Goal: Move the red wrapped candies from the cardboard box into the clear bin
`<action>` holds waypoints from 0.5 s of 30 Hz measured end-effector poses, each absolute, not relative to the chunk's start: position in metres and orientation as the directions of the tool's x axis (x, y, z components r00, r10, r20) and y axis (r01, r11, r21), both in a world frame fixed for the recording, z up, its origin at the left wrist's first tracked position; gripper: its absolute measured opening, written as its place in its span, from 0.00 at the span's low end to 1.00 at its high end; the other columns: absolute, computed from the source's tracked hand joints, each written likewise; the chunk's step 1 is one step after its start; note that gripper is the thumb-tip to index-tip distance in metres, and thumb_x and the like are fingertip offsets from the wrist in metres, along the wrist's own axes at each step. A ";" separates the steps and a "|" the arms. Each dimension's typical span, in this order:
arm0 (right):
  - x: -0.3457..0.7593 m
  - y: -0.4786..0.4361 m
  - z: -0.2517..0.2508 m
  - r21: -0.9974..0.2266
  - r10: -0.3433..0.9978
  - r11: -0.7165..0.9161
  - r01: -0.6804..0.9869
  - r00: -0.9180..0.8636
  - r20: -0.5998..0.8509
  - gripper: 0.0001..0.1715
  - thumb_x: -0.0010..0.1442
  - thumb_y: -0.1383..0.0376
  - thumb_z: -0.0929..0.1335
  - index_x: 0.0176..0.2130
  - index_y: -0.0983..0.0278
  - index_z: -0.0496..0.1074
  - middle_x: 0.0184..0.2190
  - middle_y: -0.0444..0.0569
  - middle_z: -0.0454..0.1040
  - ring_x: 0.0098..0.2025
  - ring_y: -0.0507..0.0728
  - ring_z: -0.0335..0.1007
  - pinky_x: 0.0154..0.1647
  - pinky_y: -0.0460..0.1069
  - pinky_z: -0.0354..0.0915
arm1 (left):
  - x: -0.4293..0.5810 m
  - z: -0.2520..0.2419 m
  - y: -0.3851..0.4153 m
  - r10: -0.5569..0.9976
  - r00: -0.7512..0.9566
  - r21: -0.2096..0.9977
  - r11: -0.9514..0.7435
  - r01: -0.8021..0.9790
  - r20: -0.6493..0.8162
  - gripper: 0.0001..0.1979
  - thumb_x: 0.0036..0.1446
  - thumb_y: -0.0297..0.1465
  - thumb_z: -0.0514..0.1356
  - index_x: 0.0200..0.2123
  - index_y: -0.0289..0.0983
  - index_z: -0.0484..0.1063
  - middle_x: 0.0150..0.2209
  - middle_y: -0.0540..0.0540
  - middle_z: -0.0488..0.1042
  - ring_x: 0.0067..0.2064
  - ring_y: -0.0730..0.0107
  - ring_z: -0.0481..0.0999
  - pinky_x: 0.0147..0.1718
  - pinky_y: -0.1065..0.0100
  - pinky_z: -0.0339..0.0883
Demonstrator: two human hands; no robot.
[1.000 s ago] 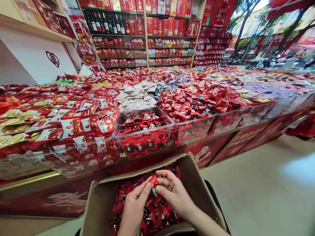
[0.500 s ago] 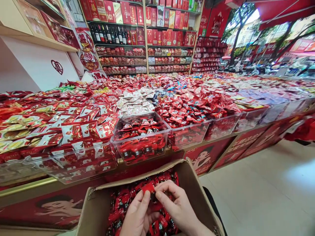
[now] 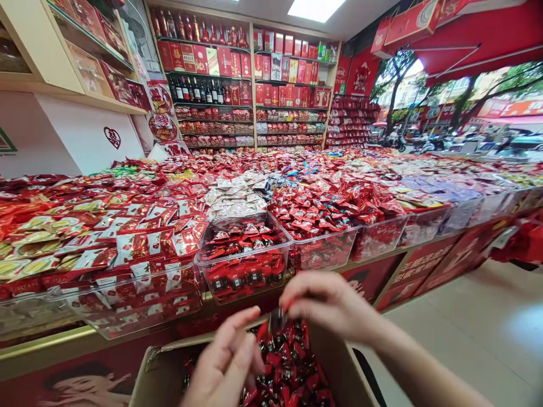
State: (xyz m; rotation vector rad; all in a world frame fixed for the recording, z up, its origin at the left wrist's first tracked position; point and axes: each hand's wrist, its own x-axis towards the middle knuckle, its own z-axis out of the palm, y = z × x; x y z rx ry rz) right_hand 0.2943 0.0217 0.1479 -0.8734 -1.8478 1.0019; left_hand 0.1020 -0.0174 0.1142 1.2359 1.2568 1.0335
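A small red-and-black wrapped candy (image 3: 278,320) hangs blurred from the fingertips of my right hand (image 3: 328,305), which is pinched shut on it above the front part of the carton. My left hand (image 3: 229,362) is over the left side of the carton, fingers apart and slightly smeared by motion, with nothing visible in it. Below both hands, the open cardboard carton (image 3: 146,370) holds a heap of similar red-and-black wrapped candies (image 3: 292,362). Just beyond the carton stands a clear plastic bin (image 3: 244,257) stacked with candies of the same look.
More clear bins line the counter edge, with red-and-white packets (image 3: 131,246) on the left and red candies (image 3: 314,206) on the right. Shelves of bottles and boxes (image 3: 212,62) stand behind. Tiled floor (image 3: 458,333) lies to the right.
My right hand has lifted forward and up with the candy. My left hand has let go of it and its fingers have spread. The view has tilted upward.
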 end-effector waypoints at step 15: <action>0.267 0.166 0.220 -0.324 0.760 0.562 0.761 -0.630 -0.159 0.11 0.39 0.66 0.72 0.29 0.65 0.76 0.18 0.39 0.71 0.22 0.47 0.59 0.27 0.44 0.56 | 0.091 0.188 0.155 0.859 0.490 0.523 -0.351 0.777 -0.151 0.17 0.42 0.44 0.56 0.17 0.36 0.72 0.14 0.54 0.64 0.18 0.74 0.59 0.20 0.72 0.52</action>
